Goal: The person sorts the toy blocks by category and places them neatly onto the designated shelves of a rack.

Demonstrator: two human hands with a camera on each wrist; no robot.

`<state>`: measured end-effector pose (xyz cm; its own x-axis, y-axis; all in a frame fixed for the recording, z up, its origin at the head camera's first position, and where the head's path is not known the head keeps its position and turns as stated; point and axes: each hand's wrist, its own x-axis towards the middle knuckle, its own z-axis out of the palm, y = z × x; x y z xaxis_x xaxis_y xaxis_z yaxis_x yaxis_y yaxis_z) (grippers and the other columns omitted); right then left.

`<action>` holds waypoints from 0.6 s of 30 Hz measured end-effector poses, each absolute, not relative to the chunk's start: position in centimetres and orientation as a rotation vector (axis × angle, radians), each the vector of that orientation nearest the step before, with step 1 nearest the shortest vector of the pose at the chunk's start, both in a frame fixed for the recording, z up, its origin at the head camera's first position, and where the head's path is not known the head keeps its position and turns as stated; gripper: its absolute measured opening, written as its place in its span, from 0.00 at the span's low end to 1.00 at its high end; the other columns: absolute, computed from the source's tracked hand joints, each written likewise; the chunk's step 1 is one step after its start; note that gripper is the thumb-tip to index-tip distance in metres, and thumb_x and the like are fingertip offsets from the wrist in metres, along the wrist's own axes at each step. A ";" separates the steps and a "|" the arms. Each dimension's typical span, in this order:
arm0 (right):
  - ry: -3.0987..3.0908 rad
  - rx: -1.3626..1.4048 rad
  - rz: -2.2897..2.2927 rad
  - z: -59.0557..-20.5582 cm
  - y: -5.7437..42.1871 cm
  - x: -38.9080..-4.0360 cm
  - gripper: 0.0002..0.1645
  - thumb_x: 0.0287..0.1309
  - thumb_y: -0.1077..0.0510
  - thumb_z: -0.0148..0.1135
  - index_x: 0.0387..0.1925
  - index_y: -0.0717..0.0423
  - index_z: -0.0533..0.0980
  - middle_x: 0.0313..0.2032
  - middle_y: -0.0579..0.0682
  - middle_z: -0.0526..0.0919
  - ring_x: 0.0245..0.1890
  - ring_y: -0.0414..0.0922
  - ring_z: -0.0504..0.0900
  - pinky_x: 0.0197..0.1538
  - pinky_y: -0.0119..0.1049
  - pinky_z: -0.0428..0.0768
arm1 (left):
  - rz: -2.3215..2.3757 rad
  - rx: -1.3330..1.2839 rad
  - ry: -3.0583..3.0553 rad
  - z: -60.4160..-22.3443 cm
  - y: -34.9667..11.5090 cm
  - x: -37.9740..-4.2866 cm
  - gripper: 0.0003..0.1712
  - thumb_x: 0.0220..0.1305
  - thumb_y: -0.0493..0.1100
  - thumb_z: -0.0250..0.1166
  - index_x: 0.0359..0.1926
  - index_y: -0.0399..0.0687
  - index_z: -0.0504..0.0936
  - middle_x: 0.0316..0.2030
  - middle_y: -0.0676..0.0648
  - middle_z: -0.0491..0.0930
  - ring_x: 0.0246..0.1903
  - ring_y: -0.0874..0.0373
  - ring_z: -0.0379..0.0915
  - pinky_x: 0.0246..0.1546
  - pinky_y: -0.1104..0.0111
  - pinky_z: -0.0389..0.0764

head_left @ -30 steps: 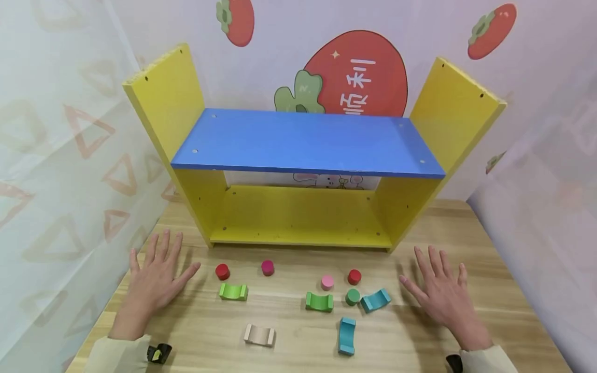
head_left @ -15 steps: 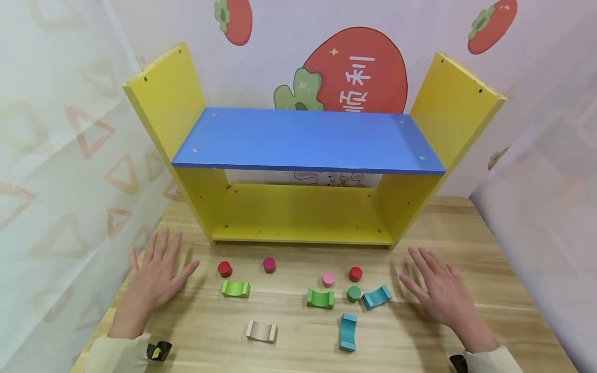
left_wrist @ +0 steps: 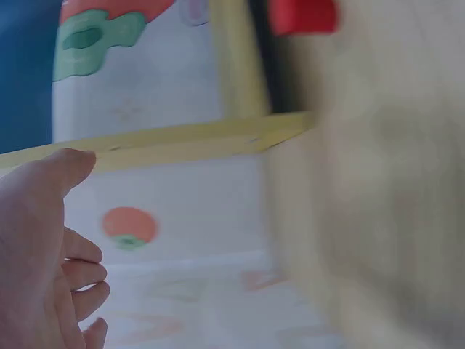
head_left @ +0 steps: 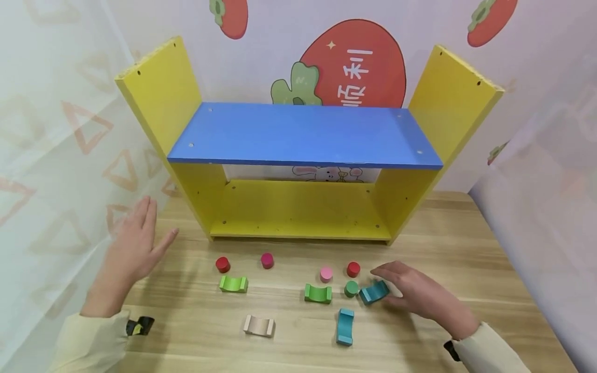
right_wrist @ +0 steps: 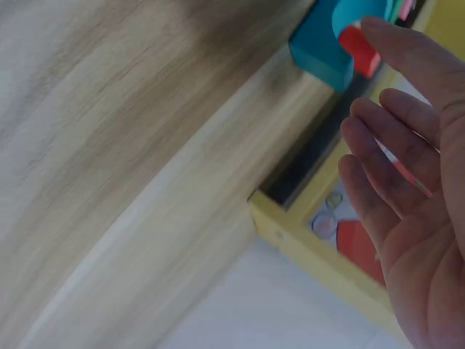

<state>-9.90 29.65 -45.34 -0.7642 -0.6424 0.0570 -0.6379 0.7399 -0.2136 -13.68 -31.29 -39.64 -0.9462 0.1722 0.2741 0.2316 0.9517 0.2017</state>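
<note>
The right hand (head_left: 412, 290) is at the right end of a teal rectangular block with a scooped-out top (head_left: 374, 292), its fingers loosely bent and apart from the thumb, gripping nothing; whether they touch the block cannot be told. That block lies slantwise on the pale wood-grain desk (head_left: 200, 331), just beside a small green cylinder (head_left: 352, 288), with a small red cylinder (head_left: 353, 269) behind and a second teal scooped block (head_left: 345, 327) nearer the person. The left hand (head_left: 132, 246) is well apart from the blocks, left of a yellow shelf unit with a blue middle board (head_left: 303, 134), its fingers extended and holding nothing.
</note>
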 end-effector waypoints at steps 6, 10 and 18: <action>2.808 -1.162 -0.361 -45.8 28.9 -10.9 0.29 0.49 0.58 0.84 0.54 0.57 0.84 0.50 0.48 0.88 0.50 0.45 0.86 0.52 0.42 0.90 | -0.307 -0.298 -2.783 -32.6 -31.8 -14.8 0.52 0.82 0.61 0.47 0.82 0.26 0.37 0.83 0.26 0.34 0.82 0.27 0.35 0.85 0.40 0.39; 2.776 -1.185 -0.359 -45.9 28.6 -11.4 0.27 0.47 0.59 0.84 0.51 0.56 0.85 0.48 0.46 0.89 0.47 0.43 0.86 0.50 0.41 0.90 | -0.260 -0.307 -2.714 -27.3 -31.8 -15.2 0.52 0.82 0.62 0.45 0.82 0.29 0.34 0.84 0.29 0.31 0.84 0.32 0.30 0.86 0.45 0.35; 2.695 -1.206 -0.375 -46.1 28.2 -12.1 0.21 0.48 0.59 0.84 0.46 0.50 0.86 0.41 0.37 0.87 0.39 0.30 0.78 0.45 0.34 0.89 | -0.177 -0.406 -2.518 -19.8 -30.1 -16.2 0.52 0.79 0.64 0.46 0.83 0.29 0.41 0.83 0.28 0.41 0.84 0.32 0.37 0.87 0.47 0.39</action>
